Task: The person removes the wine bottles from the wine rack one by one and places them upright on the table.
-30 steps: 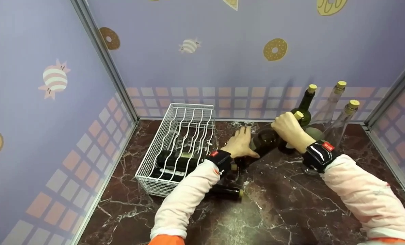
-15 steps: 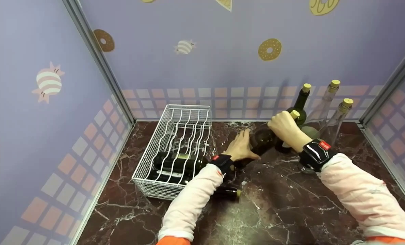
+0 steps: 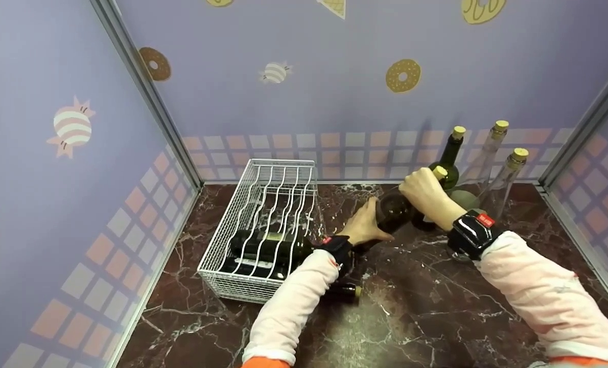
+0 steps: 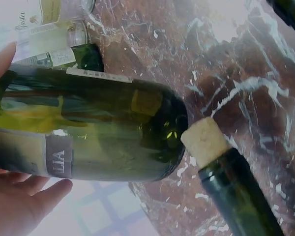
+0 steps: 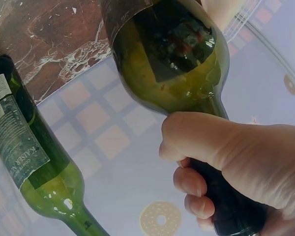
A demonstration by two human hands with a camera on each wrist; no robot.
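Right hand [image 3: 426, 197] grips the neck of a dark green bottle [image 3: 396, 212], fingers curled fully round it. Left hand [image 3: 364, 225] cups the same bottle's lower body, fingers fairly straight beneath it. The bottle is tilted, off the marble table [image 3: 437, 306], just right of the white wire basket [image 3: 242, 286]. Two dark bottles [image 3: 265, 250] lie inside the basket. Three corked bottles [image 3: 480, 163] stand upright well right of it.

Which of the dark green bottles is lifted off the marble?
The dark green glass bottle held tilted between both hands: right hand grips its neck, left hand supports its base. The other dark ones lie in the white wire basket or rest on the marble.
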